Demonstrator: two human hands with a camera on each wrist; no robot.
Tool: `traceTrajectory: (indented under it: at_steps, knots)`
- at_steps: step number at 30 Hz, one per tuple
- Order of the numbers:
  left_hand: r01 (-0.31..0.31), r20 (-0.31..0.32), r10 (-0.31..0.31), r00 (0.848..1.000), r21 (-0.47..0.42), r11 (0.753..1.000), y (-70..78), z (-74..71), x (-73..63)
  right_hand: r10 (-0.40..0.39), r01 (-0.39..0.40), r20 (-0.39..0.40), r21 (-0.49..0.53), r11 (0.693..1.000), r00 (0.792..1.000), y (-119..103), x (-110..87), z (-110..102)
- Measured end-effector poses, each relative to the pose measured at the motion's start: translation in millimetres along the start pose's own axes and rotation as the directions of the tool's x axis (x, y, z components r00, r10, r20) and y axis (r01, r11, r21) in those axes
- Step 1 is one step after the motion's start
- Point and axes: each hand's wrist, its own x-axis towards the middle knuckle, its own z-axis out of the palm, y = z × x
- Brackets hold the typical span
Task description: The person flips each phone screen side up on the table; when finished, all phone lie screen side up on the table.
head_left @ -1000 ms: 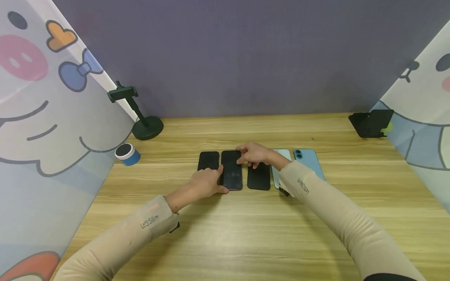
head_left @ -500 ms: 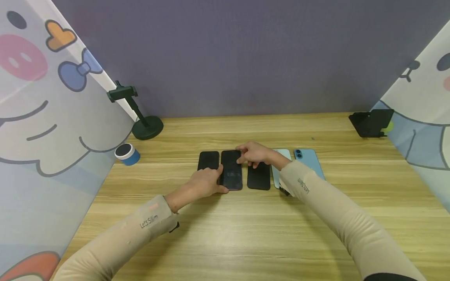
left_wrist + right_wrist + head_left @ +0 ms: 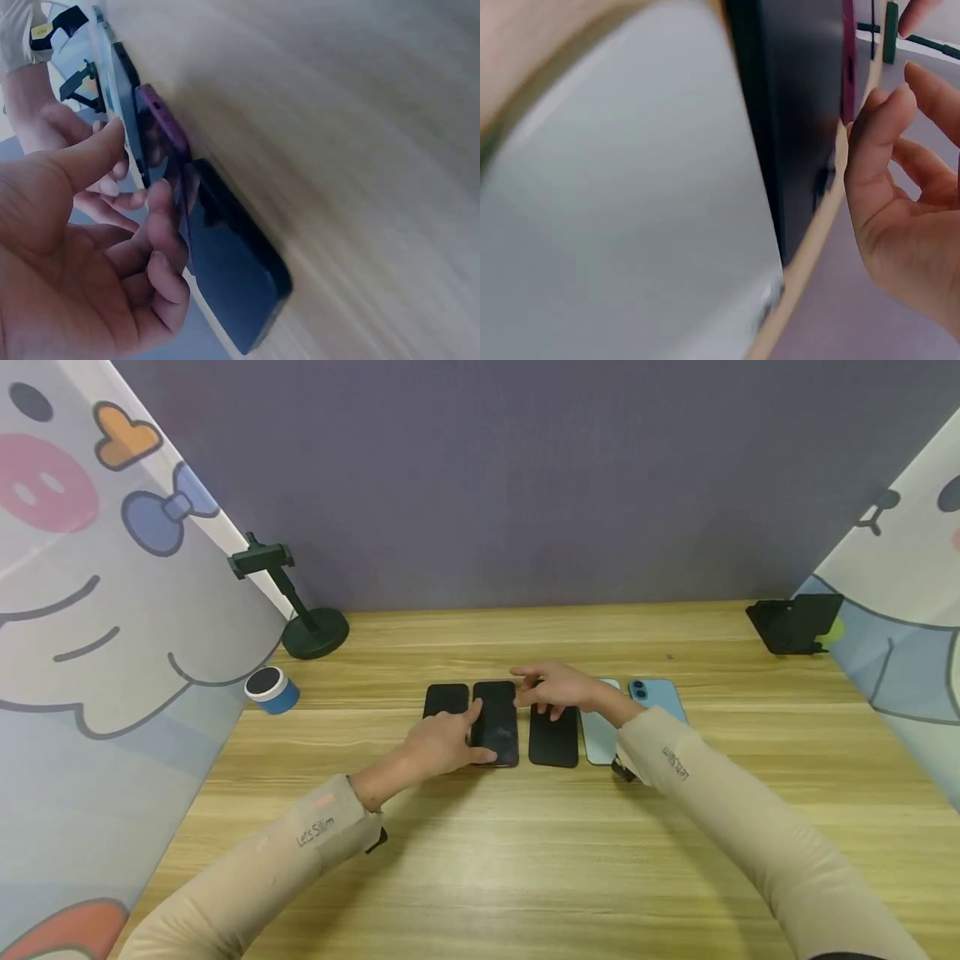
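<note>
Several phones lie side by side in a row on the wooden table. My left hand (image 3: 442,743) is over the leftmost black phone (image 3: 447,697) and the left edge of the second phone (image 3: 497,727). Its thumb and fingers are spread apart, with nothing gripped. In the left wrist view the second phone shows a purple edge (image 3: 169,124). My right hand (image 3: 558,687) hovers over the top of the third, black phone (image 3: 553,750), fingers loosely bent and holding nothing, its fingertips just right of the second phone. Beyond it lies a pale phone (image 3: 600,742), partly hidden by my right wrist.
A light blue phone (image 3: 662,695) ends the row at right, partly under my sleeve. A dark green stand (image 3: 315,633) and a blue-and-white jar (image 3: 274,692) are at left. A black folded stand (image 3: 797,623) sits at back right, before the grey partition (image 3: 495,485).
My right hand has shifted slightly right, off the second phone's edge. My left thumb and fingers have loosened and spread over that phone. The phones stay in their row.
</note>
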Motion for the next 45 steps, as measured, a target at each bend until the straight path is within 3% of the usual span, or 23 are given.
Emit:
traceTrajectory:
  at_steps: [8, 16, 23, 37, 45]
  knots:
    - [-0.169, -0.057, 0.168, 0.984, -0.02, 0.985, 7.6, 1.6, 13.7, 0.056, -0.055, -0.024, 0.022, 0.998, 0.998, 15.8, -23.3, -30.1]
    - [-0.226, -0.053, 0.233, 0.971, 0.112, 0.968, 21.3, 11.0, 22.1, 0.078, -0.078, -0.02, 0.011, 0.997, 0.997, 25.0, -32.7, -36.8]
    - [-0.214, -0.033, 0.225, 0.974, 0.204, 0.955, 31.5, 16.7, 24.5, 0.1, -0.1, -0.027, -0.007, 0.995, 0.995, 29.0, -34.5, -37.4]
    - [-0.156, -0.02, 0.165, 0.986, 0.232, 0.96, 38.5, 20.5, 27.6, 0.106, -0.107, -0.041, -0.013, 0.994, 0.994, 25.1, -34.9, -33.9]
    - [-0.12, -0.022, 0.132, 0.991, 0.285, 0.951, 45.7, 23.9, 30.9, 0.113, -0.114, -0.05, -0.024, 0.993, 0.992, 25.9, -35.1, -33.3]
